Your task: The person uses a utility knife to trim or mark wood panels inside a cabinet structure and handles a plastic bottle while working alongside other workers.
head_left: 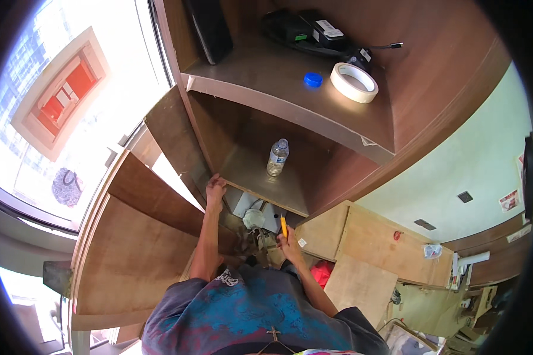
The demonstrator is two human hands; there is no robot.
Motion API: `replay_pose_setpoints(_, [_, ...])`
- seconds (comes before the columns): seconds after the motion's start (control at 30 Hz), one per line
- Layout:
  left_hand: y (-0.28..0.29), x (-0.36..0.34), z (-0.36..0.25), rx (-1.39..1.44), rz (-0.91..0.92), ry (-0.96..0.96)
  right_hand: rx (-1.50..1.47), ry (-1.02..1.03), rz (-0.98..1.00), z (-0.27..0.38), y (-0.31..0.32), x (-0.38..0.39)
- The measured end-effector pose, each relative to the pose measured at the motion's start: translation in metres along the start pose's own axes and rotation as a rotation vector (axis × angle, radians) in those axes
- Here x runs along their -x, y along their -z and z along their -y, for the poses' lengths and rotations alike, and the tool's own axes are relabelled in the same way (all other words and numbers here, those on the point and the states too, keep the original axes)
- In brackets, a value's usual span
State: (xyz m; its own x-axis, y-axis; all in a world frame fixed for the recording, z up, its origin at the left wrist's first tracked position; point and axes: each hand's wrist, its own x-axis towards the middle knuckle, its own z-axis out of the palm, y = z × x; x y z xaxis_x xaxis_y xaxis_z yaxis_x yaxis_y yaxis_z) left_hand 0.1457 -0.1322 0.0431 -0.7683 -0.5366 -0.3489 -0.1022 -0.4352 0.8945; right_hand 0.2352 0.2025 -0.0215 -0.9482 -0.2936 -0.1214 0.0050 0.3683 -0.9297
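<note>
My left hand (214, 188) is laid flat and open against the front edge of the lower shelf (260, 177), fingers spread on the wood; it holds nothing, only braces there. My right hand (289, 244) is closed around a thin yellow tool (283, 225), which looks like a pencil or a small cutter, though I cannot tell which. The grip sits low on the shaft, with the yellow end poking up above the fingers toward the underside of the shelf.

I judge the tool light and stiff, with a smooth body that could twist in the fingers if held loosely. A pinch near the working end would give me the best control, and the present hold low on the shaft looks firm enough.

Just left of the right grip there is a pale, crumpled wad (254, 219), perhaps cloth or paper, lying against a light panel. It looks soft. Above the left grip, further back on the shelf, a clear plastic bottle (277, 157) stands upright, well apart from both hands. It is light and easily tipped if the shelf is knocked.

High above both grips, on the upper shelf (290, 106), lie a roll of pale tape (354, 82), a blue cap (313, 79) and some dark gear with a cable. The shelf board itself looks rigid and heavy, with sharp laminate edges.
</note>
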Motion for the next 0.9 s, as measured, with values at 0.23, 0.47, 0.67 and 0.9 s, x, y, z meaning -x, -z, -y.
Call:
replay_pose_setpoints(0.23, [0.011,0.05,-0.114,-0.385,0.226,-0.51,-0.321,-0.16,0.1,0.03,-0.021,-0.028])
replay_pose_setpoints(0.47, [-0.008,0.139,-0.279,-0.605,0.005,-1.053,-0.392,-0.205,0.274,0.062,-0.054,-0.042])
replay_pose_setpoints(0.67, [0.005,0.116,-0.325,-0.592,-0.229,-1.346,-0.404,-0.25,0.409,0.094,-0.098,-0.062])
replay_pose_setpoints(0.9, [-0.004,0.056,-0.334,-0.823,-0.24,-1.518,-0.064,-0.191,0.257,0.078,-0.123,-0.108])
